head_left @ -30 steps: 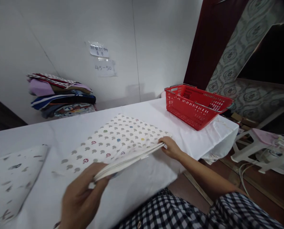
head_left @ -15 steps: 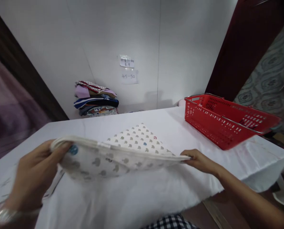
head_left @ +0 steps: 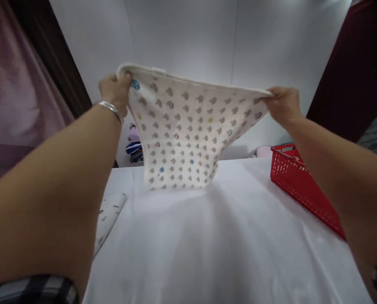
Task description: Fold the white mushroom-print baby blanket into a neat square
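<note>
Both hands, left hand [head_left: 114, 90] and right hand [head_left: 283, 105], are now lifting the patterned cloth [head_left: 182, 135] off the worktop [head_left: 207, 245], fingers grasping its top corners.

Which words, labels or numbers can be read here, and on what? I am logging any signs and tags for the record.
None: no readable text shows in this view.
White cloth with grey and coloured mushroom-like prints, held up by left hand and right hand: pattern only.
Red plastic basket: no label visible.

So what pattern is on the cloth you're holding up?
The white folded cloth carries rows of small grey motifs, a few coloured; head view.
</note>
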`<state>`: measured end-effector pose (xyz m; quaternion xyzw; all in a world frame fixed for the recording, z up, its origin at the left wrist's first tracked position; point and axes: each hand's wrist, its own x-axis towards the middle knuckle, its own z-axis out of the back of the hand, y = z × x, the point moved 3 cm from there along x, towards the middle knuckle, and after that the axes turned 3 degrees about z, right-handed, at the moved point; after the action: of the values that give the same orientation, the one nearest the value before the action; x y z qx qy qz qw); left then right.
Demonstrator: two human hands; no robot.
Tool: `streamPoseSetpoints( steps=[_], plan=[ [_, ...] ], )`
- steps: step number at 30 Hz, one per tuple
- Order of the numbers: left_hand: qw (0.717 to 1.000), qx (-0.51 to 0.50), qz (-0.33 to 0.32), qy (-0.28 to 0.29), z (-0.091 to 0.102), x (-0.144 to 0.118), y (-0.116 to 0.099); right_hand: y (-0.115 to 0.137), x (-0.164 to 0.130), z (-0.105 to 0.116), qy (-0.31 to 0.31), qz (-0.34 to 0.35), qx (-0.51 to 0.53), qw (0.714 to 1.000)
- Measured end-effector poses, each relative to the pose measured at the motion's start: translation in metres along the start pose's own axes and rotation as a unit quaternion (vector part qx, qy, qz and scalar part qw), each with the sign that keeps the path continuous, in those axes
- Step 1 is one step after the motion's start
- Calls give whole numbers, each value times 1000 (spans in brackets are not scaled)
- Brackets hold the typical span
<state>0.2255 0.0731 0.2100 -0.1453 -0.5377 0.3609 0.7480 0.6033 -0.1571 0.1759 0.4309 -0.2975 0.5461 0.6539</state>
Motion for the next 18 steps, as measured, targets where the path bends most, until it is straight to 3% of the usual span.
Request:
streamPoseSetpoints(
  steps=[3, 6, 8, 10, 15, 18],
  plan=[
    [995, -101, 11, 5, 17, -5, -3, 9, -8, 33, -50, 57, -37, 996],
    [994, -91, 7, 65, 21, -52, 23, 2, -61, 44, -2, 49, -81, 996],
    [994, -19, 40, 100, 17, -102, 58, -8, -118, 36, 61, 55, -108, 991],
    [979, 36, 58, 194, 4, -164, 98, -18, -191, 18, 151, 69, -112, 980],
    [934, 87, 11, 347, -33, -322, 179, -28, -373, -29, 371, 66, -22, 926],
    [931, 90, 27, 352, -38, -377, 199, -26, -427, -30, 375, 74, -11, 924]
  ],
)
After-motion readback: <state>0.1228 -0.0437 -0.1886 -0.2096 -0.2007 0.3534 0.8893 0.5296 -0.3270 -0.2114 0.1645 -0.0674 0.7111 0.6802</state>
